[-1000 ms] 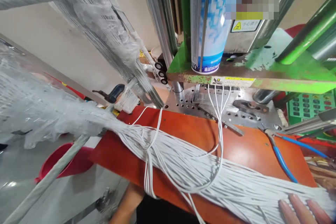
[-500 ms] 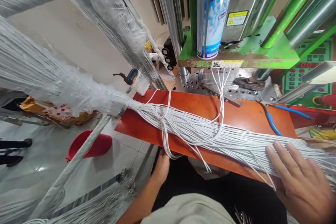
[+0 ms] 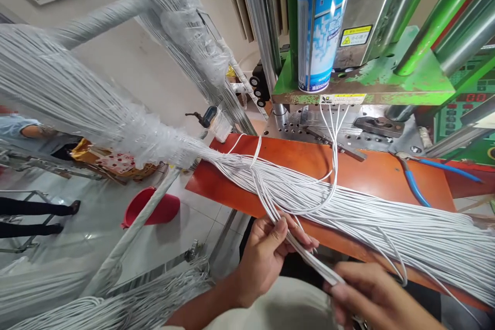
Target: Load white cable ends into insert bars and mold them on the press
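Note:
A small group of white cables (image 3: 265,197) hangs off the near side of a thick white cable bundle (image 3: 371,209). My left hand (image 3: 268,247) is closed around that group, thumb on top, just off the edge of the orange board (image 3: 421,165). Farther along the same cables, toward their ends, my right hand (image 3: 365,294) pinches them between thumb and fingers. The cable tips are hidden by this hand. The big bundle lies lengthwise on the board. A few more cables (image 3: 334,149) loop from it up to the green press (image 3: 371,94).
Blue-handled pliers (image 3: 417,180) lie at the board's right. A blue spray can (image 3: 323,31) stands on the press. Plastic-wrapped cables (image 3: 96,93) hang over a frame at left. A red bucket (image 3: 154,209) is on the floor; another person's legs (image 3: 34,211) show far left.
My right hand has left the bundle and now pinches the hanging cables. My left hand has come up from below the board with them. The view has shifted slightly left.

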Tool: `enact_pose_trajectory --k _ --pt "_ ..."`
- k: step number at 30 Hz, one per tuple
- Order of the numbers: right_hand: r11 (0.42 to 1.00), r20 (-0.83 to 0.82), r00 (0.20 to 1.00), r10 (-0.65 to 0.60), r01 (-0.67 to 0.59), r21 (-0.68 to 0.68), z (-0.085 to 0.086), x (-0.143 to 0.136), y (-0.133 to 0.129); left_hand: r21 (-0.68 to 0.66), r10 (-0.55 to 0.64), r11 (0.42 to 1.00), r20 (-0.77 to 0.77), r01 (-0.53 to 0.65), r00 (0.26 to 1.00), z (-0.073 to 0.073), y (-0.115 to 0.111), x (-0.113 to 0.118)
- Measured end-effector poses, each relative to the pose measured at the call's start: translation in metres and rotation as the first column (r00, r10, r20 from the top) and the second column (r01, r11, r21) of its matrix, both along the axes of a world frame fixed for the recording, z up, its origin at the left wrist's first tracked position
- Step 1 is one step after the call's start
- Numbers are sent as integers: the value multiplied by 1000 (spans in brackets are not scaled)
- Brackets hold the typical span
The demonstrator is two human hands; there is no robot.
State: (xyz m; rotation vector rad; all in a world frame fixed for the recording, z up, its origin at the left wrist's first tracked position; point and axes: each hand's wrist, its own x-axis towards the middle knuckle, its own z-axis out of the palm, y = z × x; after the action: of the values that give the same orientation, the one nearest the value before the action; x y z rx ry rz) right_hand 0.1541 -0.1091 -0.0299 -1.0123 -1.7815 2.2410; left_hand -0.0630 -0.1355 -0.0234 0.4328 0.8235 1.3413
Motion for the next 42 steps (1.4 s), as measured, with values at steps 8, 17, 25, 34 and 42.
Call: enact_pose_trajectory --k 8,17,25,34,42 --pt "982 13 997 -82 83 -170 -7 38 -2 -157 -217 970 -196 188 956 -19 8 -9" --pt "683 226 956 -189 -38 730 13 35 38 -457 -643 727 -714 512 276 22 -2 -71" --pt "600 325 939 -110 -198 775 -2 6 152 218 266 459 -959 861 102 71 137 33" --pt "843 120 989 -82 4 539 -10 14 162 -101 445 517 -816 850 -368 4 224 -95" --pt "650 210 926 -313 48 758 8 3 152 191 436 576 -895 795 -101 47 172 -72"
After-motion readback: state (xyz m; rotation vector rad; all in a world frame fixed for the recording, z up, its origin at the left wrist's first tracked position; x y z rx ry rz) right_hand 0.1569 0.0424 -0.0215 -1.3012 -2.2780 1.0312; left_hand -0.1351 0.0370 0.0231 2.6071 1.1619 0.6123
